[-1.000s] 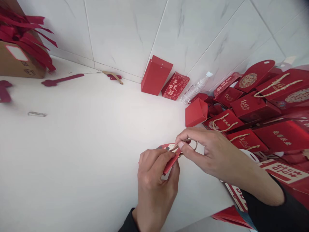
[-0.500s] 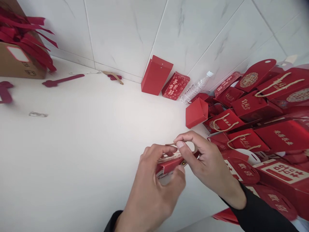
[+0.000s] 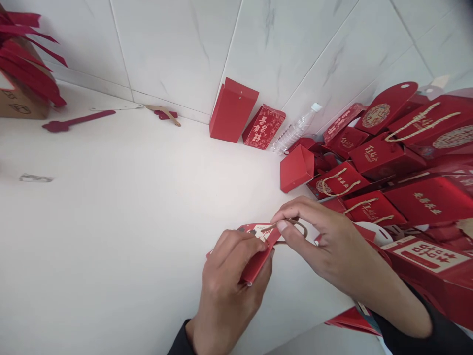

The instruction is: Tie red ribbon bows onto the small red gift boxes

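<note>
Between my hands, just above the white table, is a small red gift box with a cream printed panel. My left hand is wrapped round its near side, thumb below and fingers on top. A brown strap curves out in a loop from the top edge of the box. My right hand pinches this strap between thumb and forefinger, close to the box. Much of the box is hidden behind my left fingers.
Many red gift boxes crowd the right side, some with rope handles. A plastic bottle and red boxes stand by the tiled wall. Straps and a cardboard box with red ribbons lie left on the white table.
The red box has turned in my left hand, so its printed panel now shows. My right hand has shifted slightly right and the strap loop stands out more. The view has moved a little right.
</note>
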A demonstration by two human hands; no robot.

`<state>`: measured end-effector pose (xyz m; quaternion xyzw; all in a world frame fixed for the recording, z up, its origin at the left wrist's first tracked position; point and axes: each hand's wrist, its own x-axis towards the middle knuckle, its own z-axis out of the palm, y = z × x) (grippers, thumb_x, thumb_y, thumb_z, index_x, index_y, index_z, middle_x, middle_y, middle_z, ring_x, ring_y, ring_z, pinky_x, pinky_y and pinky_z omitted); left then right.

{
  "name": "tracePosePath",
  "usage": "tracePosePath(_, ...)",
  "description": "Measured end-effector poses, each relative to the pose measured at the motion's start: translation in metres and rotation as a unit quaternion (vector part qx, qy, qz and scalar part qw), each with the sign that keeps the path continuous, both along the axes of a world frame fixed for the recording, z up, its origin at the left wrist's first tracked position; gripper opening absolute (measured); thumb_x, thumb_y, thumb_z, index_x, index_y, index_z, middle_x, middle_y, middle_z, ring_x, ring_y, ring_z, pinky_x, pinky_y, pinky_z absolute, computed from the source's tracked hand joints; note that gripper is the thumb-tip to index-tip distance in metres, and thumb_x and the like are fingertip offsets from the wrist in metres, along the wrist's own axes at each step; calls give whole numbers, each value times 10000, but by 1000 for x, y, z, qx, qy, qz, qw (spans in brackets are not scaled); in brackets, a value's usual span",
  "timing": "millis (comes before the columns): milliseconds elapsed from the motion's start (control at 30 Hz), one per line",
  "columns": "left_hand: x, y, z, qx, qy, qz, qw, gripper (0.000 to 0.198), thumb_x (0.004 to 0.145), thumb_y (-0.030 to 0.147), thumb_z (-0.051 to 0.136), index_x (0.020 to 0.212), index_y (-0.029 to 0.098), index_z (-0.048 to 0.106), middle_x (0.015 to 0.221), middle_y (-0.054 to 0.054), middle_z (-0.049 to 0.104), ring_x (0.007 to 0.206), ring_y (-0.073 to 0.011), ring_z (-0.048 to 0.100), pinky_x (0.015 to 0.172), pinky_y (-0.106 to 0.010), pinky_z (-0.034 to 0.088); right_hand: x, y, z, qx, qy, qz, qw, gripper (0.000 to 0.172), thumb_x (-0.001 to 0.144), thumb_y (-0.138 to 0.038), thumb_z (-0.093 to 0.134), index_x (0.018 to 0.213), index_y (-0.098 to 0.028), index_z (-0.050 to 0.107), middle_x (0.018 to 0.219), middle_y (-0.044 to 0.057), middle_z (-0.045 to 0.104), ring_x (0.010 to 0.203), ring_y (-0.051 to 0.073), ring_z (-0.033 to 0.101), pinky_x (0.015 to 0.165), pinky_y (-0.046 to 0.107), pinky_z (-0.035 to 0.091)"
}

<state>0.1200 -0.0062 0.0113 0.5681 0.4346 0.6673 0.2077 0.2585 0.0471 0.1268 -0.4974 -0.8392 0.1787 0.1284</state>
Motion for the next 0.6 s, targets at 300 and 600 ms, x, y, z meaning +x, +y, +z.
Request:
tracePosePath(300, -1, 4, 0, 64, -11, -25, 998, 274, 806, -47, 689, 987, 157, 662, 845, -39, 722, 799, -153, 673, 729, -299, 588, -1, 21, 15, -148, -59, 72, 985, 138, 988, -218, 588, 954, -280, 707, 948, -46, 696, 864, 123, 633, 738, 231, 462)
tracePosePath(600, -2, 4, -1, 48, -1, -37, 998, 240, 826, -16, 682, 966, 178, 668, 818, -32, 719, 726, -149, 644, 651, -305, 555, -4, 28, 18, -199, -56, 65, 976, 175, 954, -205, 590, 872, -273, 729, 914, -30, 730, 775, 142, 654, 593, 228, 455)
